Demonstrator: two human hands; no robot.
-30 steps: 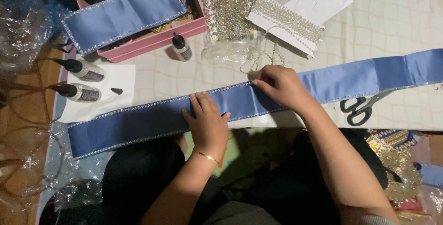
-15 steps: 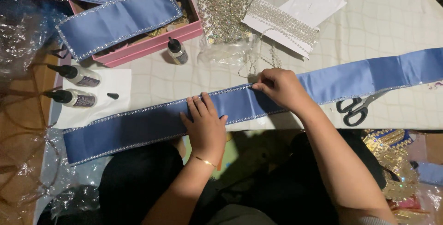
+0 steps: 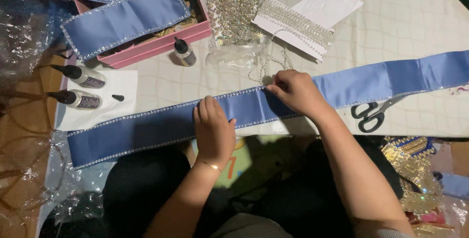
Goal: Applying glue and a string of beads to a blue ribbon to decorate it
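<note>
**A:** What's over at the nine o'clock edge?

**B:** Crumpled clear plastic wrap point(image 3: 24, 33) on a brown floor. Just inside it lies a white sheet of paper point(image 3: 100, 101) with two small glue bottles point(image 3: 80, 87) lying on their sides and a loose black cap point(image 3: 117, 97) beside them.

**A:** And the surface itself?

**B:** A table point(image 3: 405, 18) under a pale cloth with a faint grid pattern. Toward eleven o'clock sits a pink box point(image 3: 156, 45) with blue trimmed strips draped over it, and a third bottle point(image 3: 184, 52) stands just in front of it.

**A:** Where's the blue sash?

**B:** The blue sash point(image 3: 146, 130) runs across the table's near edge from eight o'clock up to three o'clock, with rhinestone trim along both edges on its left part.

**A:** The hands?

**B:** The left hand point(image 3: 213, 130) lies flat on the sash near the centre, fingers together, pressing it down. The right hand point(image 3: 295, 91) is just right of it, fingertips pinched at the sash's upper edge, where the trim ends.

**A:** Further right?

**B:** At twelve o'clock, a bag of rhinestones point(image 3: 232, 6) and a white card wound with rhinestone chain point(image 3: 293, 23). Black-handled scissors point(image 3: 373, 113) lie at three o'clock, their blades tucked under the sash. Gold trim point(image 3: 415, 165) sits below the table edge at four o'clock. The room around is dim.
</note>
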